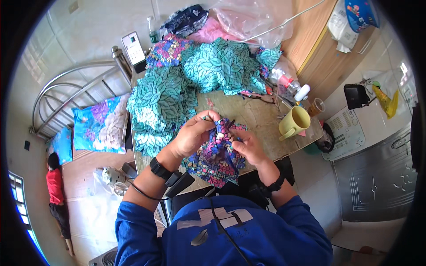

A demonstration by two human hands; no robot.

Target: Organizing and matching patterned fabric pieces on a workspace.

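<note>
A floral cloth piece (212,165) in blue, pink and purple hangs between my hands above the table's near edge. My left hand (194,134) pinches its upper part, with thumb and fingers pressed together. On the other side, my right hand (251,148) grips the same cloth with its fingers curled in. The cloth is bunched up between the fingertips, and its lower part drapes toward my lap. Left of my left hand lies a pile of teal leaf-patterned cloth (160,104); a second teal pile (224,64) is farther back on the table.
The worn table (255,115) carries a yellow mug (294,123) at the right, near a clear bottle (284,80). A phone (133,48) stands at the back left. Beyond are plastic bags (257,20). A person in red (55,186) is at the far left, near the bed pillows (101,124).
</note>
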